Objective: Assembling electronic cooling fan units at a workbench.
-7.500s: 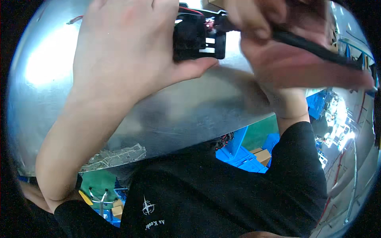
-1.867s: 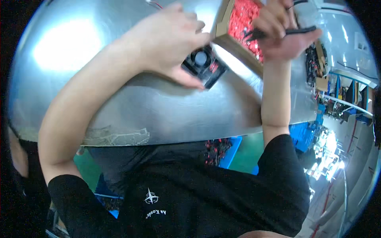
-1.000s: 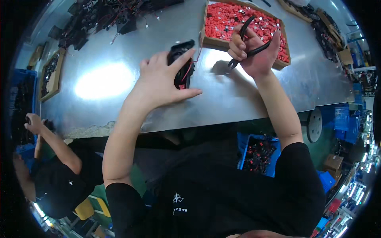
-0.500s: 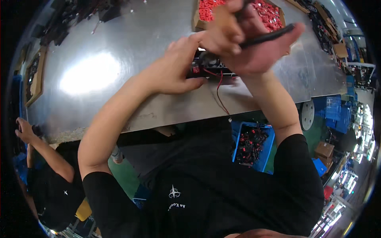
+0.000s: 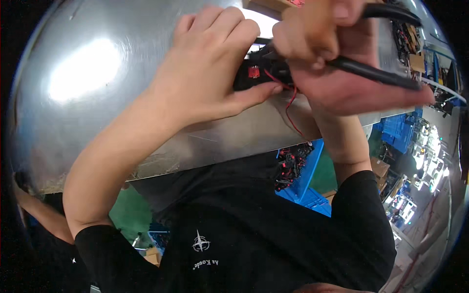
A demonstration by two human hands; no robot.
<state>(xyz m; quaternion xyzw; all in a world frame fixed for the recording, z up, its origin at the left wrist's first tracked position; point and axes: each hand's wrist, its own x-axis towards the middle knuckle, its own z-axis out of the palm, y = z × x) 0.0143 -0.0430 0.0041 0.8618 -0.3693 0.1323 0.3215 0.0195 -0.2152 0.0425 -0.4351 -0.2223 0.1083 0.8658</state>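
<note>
My left hand [image 5: 210,58] is wrapped over the left side of a black part [image 5: 243,78] lying on the metal table, its thumb stretched along the near side. A small red connector [image 5: 254,72] sits in that part, and thin red and black wires [image 5: 289,113] trail from it toward the table edge. My right hand [image 5: 344,93], palm up and partly blurred, holds pliers with long black handles [image 5: 376,73], which are spread apart. The pliers' dark jaws reach the black part beside my left fingers; their exact contact is hidden.
The steel table [image 5: 210,139] ends just in front of my body. Below its edge stands a blue crate [image 5: 305,171] with black and red parts. A cardboard box [image 5: 268,5] is at the far side. Another person's arm [image 5: 46,215] shows at the lower left.
The view has shifted closer to the work. My left fingers have come further over the black part, and the right hand with the pliers appears lower and further right.
</note>
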